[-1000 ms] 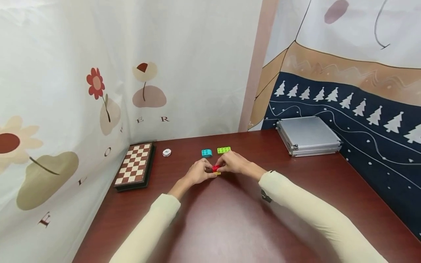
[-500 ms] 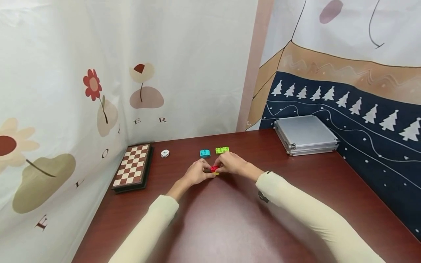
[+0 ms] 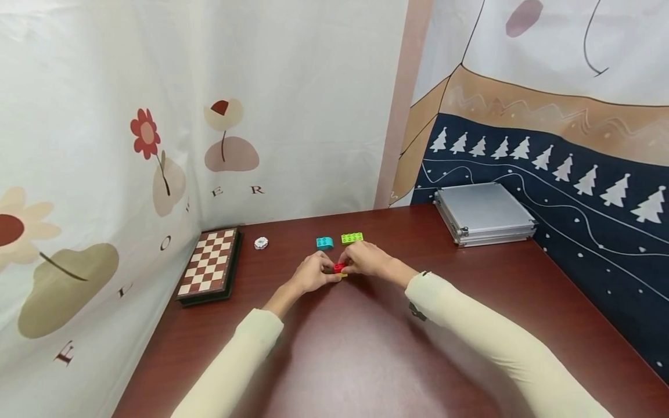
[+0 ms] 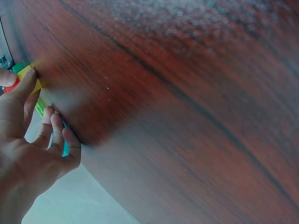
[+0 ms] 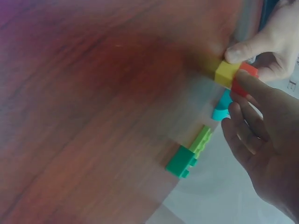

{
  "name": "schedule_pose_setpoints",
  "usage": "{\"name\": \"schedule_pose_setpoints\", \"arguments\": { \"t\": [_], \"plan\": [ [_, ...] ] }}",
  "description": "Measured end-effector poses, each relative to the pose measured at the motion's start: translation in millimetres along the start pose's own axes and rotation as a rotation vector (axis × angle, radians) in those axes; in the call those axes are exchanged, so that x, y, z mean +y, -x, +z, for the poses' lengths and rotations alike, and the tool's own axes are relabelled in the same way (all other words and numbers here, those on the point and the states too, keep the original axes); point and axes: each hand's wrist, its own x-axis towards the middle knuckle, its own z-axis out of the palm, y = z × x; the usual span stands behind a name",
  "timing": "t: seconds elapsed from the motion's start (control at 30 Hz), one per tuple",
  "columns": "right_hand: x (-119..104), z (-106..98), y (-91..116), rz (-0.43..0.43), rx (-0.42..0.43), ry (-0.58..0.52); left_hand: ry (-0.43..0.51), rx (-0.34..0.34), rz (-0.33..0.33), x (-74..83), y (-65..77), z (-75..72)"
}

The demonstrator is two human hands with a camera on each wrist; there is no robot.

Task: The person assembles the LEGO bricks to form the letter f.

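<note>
In the head view a red toy brick (image 3: 339,267) sits on a yellow toy brick (image 3: 343,275), low over the table. My left hand (image 3: 312,273) holds the yellow brick (image 5: 226,73) between thumb and fingers. From the other side, my right hand (image 3: 367,259) pinches the red brick (image 5: 246,78), its thumb near the seam between the two. Just behind the hands lie a turquoise brick (image 3: 324,243) with a rounded side and a lime green brick (image 3: 352,238). The right wrist view also shows a darker green brick (image 5: 180,161) beside the lime one; my right hand hides it from the head camera.
A folded chessboard box (image 3: 209,264) lies at the left, with a small whitish round object (image 3: 261,242) to its right. Flat silver cases (image 3: 483,213) are stacked at the back right. Printed curtains (image 3: 303,116) bound the reddish-brown table (image 3: 360,360).
The head view has shifted slightly, so everything sits a little further left in it. Both hands keep their grip on the stacked bricks, with hardly any movement.
</note>
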Motion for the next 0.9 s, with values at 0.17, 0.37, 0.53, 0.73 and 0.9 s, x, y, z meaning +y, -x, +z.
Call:
{"name": "schedule_pose_setpoints", "arguments": {
  "t": [0.17,0.37,0.53,0.73,0.9],
  "plan": [
    [1.7,1.9,1.7,-0.022,0.043,-0.007,-0.002,0.011,0.001,0.9,-0.9,-2.9],
    [3.1,4.8,1.8,-0.074,0.027,0.038,-0.019,-0.001,0.001,0.7,-0.6,-5.4],
    [4.0,6.4,2.2,-0.092,0.017,0.046,-0.023,-0.007,0.023,1.3,-0.8,-5.7],
    [5.9,9.4,6.2,-0.099,0.004,0.012,-0.006,-0.016,0.025,-1.0,-1.0,-0.9],
    [5.3,11.0,8.7,-0.13,0.012,-0.031,-0.012,0.0,0.048,-3.7,0.5,0.3]
  ]
}}
